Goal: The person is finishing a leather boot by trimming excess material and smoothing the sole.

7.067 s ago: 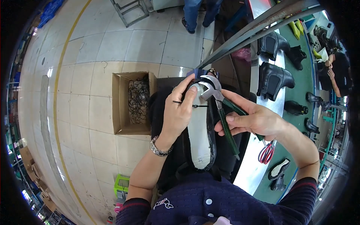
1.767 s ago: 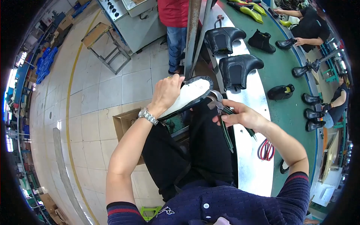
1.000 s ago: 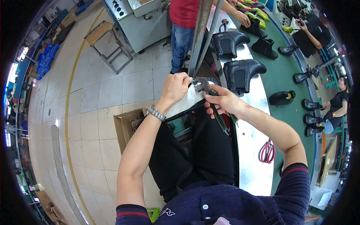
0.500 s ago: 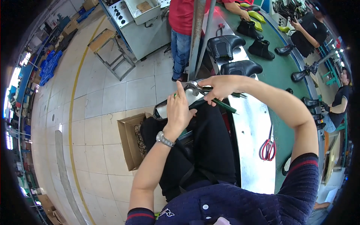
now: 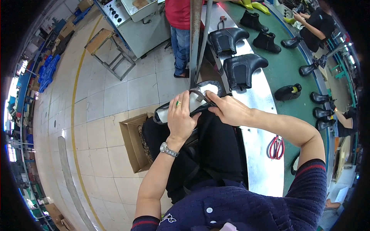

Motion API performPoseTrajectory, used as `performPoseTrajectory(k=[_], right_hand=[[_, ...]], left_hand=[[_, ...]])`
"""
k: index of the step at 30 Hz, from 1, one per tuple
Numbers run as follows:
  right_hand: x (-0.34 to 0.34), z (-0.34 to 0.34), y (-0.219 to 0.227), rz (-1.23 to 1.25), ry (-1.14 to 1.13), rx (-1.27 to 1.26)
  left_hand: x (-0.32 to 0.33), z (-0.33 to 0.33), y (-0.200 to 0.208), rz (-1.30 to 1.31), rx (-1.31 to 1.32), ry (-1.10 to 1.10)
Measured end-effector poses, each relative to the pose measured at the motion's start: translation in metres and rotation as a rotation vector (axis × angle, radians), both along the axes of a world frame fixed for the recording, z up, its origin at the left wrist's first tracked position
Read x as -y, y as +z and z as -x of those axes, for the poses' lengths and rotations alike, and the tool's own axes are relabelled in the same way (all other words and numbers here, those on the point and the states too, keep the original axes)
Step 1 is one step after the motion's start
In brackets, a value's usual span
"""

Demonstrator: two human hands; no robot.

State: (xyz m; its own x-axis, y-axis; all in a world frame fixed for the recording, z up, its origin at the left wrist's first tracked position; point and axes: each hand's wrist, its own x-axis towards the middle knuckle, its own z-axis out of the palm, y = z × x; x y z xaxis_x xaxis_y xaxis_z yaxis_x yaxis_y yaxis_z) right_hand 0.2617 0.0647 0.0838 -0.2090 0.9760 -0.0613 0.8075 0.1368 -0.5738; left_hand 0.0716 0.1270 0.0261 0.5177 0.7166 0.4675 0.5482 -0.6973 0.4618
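Shoe [image 5: 192, 101] lies sole-up across the person's lap, black upper around a pale insole, its toe pointing toward the metal post [image 5: 195, 42] that rises beside the surface [image 5: 266, 169]. The left hand [image 5: 180, 120] lies flat over the middle of the shoe, fingers spread and pressing it down rather than closed around it. The right hand [image 5: 230, 109] is closed on the upper's edge near the toe; a dark strip shows at its fingertips, though whether that is a tool or the folded leather I cannot tell. The step in hand looks like lasting work, drawing the upper over the insole rim at the toe. The next move likely calls for a steady pull with the right hand while the left keeps the shoe from twisting, and for the edge to be laid evenly with no puckers. On the surface stand 2 black boot uppers [image 5: 243, 67] on their forms, with red-handled scissors [image 5: 276, 147] lying nearer the person. A cardboard box [image 5: 133, 146] sits on the tiled floor by the left knee. Another person in a red top [image 5: 181, 15] stands beyond the post.
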Motion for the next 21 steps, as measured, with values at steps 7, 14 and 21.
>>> performPoseTrajectory(k=[7, 14, 21], right_hand=[[-0.041, -0.003, 0.064, 0.087, 0.276, 0.578], [-0.047, 0.009, 0.029, 0.131, -0.023, 0.238], [-0.04, -0.003, 0.009, 0.021, -0.148, 0.149]], left_hand=[[-0.007, 0.009, -0.018, -0.274, -0.134, -0.039], [-0.007, 0.003, -0.022, -0.264, -0.168, -0.051], [-0.007, 0.001, -0.015, -0.275, -0.174, -0.04]])
